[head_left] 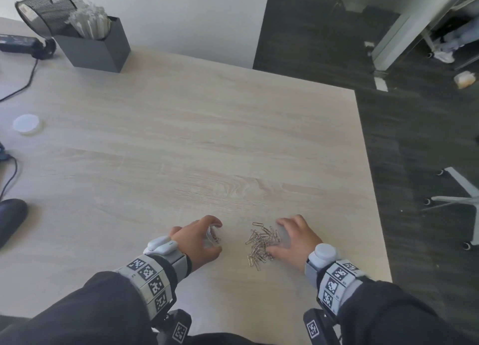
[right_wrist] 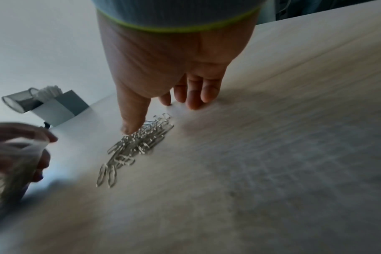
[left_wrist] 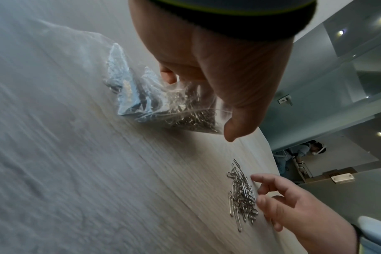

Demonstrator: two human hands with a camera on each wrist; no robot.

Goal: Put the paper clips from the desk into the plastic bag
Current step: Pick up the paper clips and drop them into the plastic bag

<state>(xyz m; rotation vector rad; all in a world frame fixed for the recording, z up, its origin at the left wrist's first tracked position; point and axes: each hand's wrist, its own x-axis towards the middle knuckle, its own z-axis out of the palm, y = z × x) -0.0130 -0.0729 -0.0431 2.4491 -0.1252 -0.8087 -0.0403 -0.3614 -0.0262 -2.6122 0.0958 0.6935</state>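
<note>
A heap of silver paper clips (head_left: 261, 243) lies on the pale wooden desk (head_left: 181, 150) near its front edge, between my two hands. My left hand (head_left: 202, 237) grips a clear plastic bag (left_wrist: 163, 103) that holds several clips and rests on the desk. My right hand (head_left: 293, 237) hovers over the right side of the paper clips (right_wrist: 137, 144) with fingers spread and relaxed; its thumb tip touches the pile and the fingertips (right_wrist: 194, 103) reach the desk behind it. The paper clips (left_wrist: 243, 194) lie loose and nothing is pinched in the right hand.
A dark box of white straws (head_left: 93, 46) and a tipped mesh cup (head_left: 44, 10) stand at the back left. A white lid (head_left: 27, 123), cables and a dark mouse (head_left: 10, 220) sit at the left edge. The desk's right edge (head_left: 368, 163) drops to dark floor.
</note>
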